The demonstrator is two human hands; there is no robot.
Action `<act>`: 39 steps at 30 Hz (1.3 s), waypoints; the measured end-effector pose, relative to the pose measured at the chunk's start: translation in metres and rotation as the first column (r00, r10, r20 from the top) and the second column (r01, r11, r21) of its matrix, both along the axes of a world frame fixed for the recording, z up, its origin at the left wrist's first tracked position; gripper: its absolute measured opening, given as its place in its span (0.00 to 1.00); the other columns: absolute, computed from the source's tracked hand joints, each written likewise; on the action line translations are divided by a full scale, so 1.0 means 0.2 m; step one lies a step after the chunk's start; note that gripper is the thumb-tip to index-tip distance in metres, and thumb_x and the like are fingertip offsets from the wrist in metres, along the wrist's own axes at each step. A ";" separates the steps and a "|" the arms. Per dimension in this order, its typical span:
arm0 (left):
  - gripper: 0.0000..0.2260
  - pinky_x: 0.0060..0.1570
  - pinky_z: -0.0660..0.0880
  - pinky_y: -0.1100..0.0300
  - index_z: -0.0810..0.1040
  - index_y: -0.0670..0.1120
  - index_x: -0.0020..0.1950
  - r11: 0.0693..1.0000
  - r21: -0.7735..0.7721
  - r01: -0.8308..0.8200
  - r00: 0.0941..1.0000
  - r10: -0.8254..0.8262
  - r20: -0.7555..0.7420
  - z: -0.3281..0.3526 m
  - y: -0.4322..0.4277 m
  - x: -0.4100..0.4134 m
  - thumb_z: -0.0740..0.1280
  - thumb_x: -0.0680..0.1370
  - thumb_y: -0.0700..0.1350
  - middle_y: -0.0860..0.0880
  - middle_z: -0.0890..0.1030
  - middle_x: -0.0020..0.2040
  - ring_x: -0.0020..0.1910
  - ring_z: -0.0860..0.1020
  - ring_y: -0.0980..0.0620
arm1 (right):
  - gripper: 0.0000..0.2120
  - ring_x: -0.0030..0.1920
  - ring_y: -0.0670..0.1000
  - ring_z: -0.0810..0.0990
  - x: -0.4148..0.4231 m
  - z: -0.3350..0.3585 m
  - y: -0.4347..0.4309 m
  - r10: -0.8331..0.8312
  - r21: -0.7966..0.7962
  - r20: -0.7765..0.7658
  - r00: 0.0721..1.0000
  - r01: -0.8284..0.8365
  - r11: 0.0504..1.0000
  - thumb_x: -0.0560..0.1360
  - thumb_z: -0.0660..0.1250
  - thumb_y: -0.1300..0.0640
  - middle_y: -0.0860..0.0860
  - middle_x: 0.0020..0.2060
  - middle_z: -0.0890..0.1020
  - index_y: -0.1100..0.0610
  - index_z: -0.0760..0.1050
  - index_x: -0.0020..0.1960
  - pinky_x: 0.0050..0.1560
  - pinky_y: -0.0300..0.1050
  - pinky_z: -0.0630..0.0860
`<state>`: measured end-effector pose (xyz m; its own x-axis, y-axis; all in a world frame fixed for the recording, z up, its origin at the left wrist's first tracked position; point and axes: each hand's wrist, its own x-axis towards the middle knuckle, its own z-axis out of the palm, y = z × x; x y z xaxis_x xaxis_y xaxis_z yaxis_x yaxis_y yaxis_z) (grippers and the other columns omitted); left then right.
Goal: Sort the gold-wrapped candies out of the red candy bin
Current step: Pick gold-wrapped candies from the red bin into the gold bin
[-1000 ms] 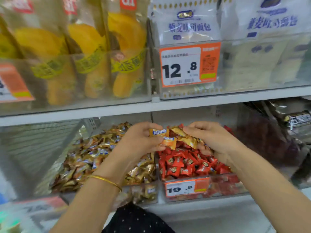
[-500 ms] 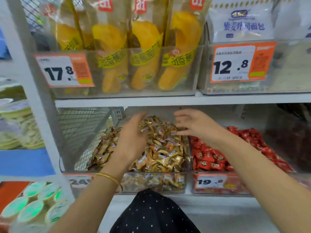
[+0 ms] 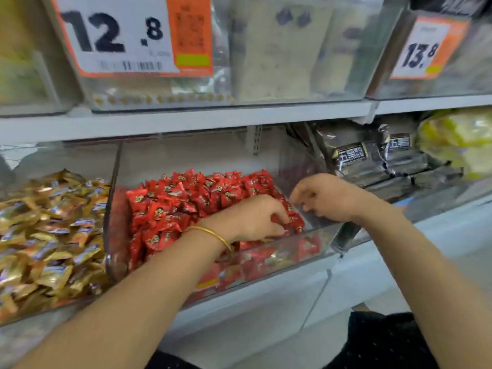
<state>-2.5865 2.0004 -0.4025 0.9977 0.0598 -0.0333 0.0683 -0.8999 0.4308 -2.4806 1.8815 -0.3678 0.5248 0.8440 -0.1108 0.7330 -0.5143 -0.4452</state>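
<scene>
The left hand (image 3: 255, 219) digs into the red bin's (image 3: 314, 230) front right corner, and the right hand (image 3: 327, 198) hovers over its right wall. Both are curled, and I cannot tell whether either holds anything. Gold candies (image 3: 48, 230) fill the next bin to its left.

A 12.8 tag (image 3: 117, 35) and a 13.8 tag (image 3: 422, 49) hang above dark packets (image 3: 372, 161) beside yellow bags (image 3: 458, 139).

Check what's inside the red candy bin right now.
The bin holds a heap of red-wrapped candies. The left hand digs into its front right corner, covering whatever lies under it.
</scene>
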 end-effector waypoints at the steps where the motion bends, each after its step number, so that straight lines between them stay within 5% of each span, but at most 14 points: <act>1: 0.11 0.52 0.68 0.60 0.79 0.40 0.56 0.997 0.012 0.075 0.991 -0.073 -0.111 -0.02 -0.01 0.05 0.67 0.76 0.43 0.43 0.80 0.56 0.50 0.75 0.52 | 0.16 0.51 0.51 0.79 0.01 -0.03 0.02 0.053 -0.139 0.080 0.995 -0.041 0.989 0.76 0.56 0.70 0.57 0.56 0.80 0.62 0.78 0.57 0.43 0.30 0.70; 3: 0.13 0.47 0.69 0.61 0.79 0.41 0.58 0.984 0.017 0.176 0.939 -0.163 -0.302 -0.06 -0.01 0.12 0.68 0.76 0.46 0.44 0.80 0.55 0.49 0.75 0.52 | 0.16 0.58 0.57 0.77 0.03 -0.09 0.07 0.181 -0.430 0.208 0.961 -0.077 0.900 0.75 0.58 0.70 0.59 0.58 0.79 0.64 0.76 0.60 0.53 0.40 0.70; 5: 0.15 0.50 0.68 0.62 0.76 0.46 0.63 0.968 0.116 0.223 0.904 -0.161 -0.396 -0.11 0.01 0.16 0.67 0.77 0.45 0.46 0.78 0.60 0.54 0.73 0.50 | 0.13 0.54 0.60 0.78 0.05 -0.12 0.11 0.286 -0.596 0.227 0.931 -0.099 0.797 0.74 0.61 0.69 0.61 0.52 0.80 0.67 0.76 0.57 0.50 0.45 0.71; 8: 0.16 0.60 0.65 0.53 0.73 0.57 0.64 0.943 0.292 0.157 0.911 -0.024 -0.412 -0.16 0.07 0.18 0.64 0.77 0.46 0.51 0.73 0.62 0.61 0.67 0.47 | 0.11 0.44 0.56 0.76 0.11 -0.16 0.16 0.376 -0.713 0.184 0.908 -0.140 0.687 0.74 0.62 0.68 0.58 0.45 0.79 0.68 0.77 0.55 0.48 0.47 0.75; 12: 0.11 0.55 0.60 0.53 0.76 0.59 0.54 0.967 0.250 0.058 0.926 0.041 -0.374 -0.20 0.13 0.18 0.70 0.72 0.52 0.52 0.74 0.56 0.59 0.66 0.49 | 0.17 0.50 0.55 0.79 0.16 -0.19 0.20 0.371 -0.758 0.077 0.926 -0.187 0.624 0.74 0.61 0.67 0.55 0.59 0.78 0.61 0.76 0.62 0.49 0.47 0.78; 20: 0.08 0.49 0.60 0.57 0.73 0.53 0.39 0.989 0.148 -0.009 0.960 0.050 -0.275 -0.18 0.14 0.16 0.72 0.72 0.49 0.60 0.70 0.37 0.46 0.66 0.55 | 0.12 0.53 0.55 0.79 0.18 -0.25 0.21 0.355 -0.630 -0.124 0.926 -0.350 0.693 0.75 0.68 0.56 0.53 0.50 0.81 0.62 0.79 0.55 0.57 0.52 0.77; 24: 0.05 0.47 0.65 0.61 0.76 0.52 0.47 0.992 0.125 -0.024 0.962 0.057 -0.268 -0.14 0.14 0.15 0.70 0.73 0.45 0.56 0.76 0.43 0.45 0.70 0.56 | 0.08 0.45 0.50 0.78 0.19 -0.21 0.15 0.274 -0.415 -0.218 0.937 -0.343 0.843 0.76 0.67 0.56 0.52 0.43 0.81 0.60 0.81 0.48 0.54 0.49 0.78; 28: 0.07 0.55 0.66 0.59 0.81 0.51 0.53 0.993 0.116 -0.019 0.949 0.055 -0.310 -0.12 0.14 0.14 0.69 0.75 0.45 0.58 0.77 0.43 0.50 0.71 0.56 | 0.10 0.39 0.41 0.74 0.19 -0.18 0.10 0.203 -0.255 -0.243 0.948 -0.265 0.930 0.78 0.64 0.59 0.46 0.41 0.78 0.61 0.79 0.57 0.36 0.26 0.71; 35: 0.03 0.55 0.72 0.58 0.82 0.47 0.44 0.998 0.063 -0.023 0.966 0.038 -0.256 -0.10 0.17 0.12 0.68 0.75 0.43 0.62 0.75 0.38 0.43 0.74 0.60 | 0.09 0.37 0.50 0.73 0.21 -0.19 0.10 0.012 -0.052 -0.443 0.896 -0.039 0.998 0.78 0.59 0.65 0.57 0.42 0.76 0.61 0.77 0.47 0.29 0.38 0.69; 39: 0.06 0.54 0.72 0.61 0.82 0.48 0.48 0.998 0.064 -0.006 0.955 0.024 -0.297 -0.07 0.19 0.10 0.70 0.73 0.47 0.56 0.79 0.48 0.50 0.75 0.57 | 0.08 0.30 0.43 0.71 0.17 -0.19 0.12 0.127 -0.076 -0.410 0.903 -0.173 0.982 0.75 0.68 0.55 0.48 0.32 0.74 0.58 0.82 0.47 0.26 0.33 0.67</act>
<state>-2.5668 2.0382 -0.4174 0.9421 0.0860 -0.3242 0.1986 -0.9219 0.3326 -2.4468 1.9061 -0.4064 0.2847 0.8802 -0.3796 0.5763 -0.4736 -0.6660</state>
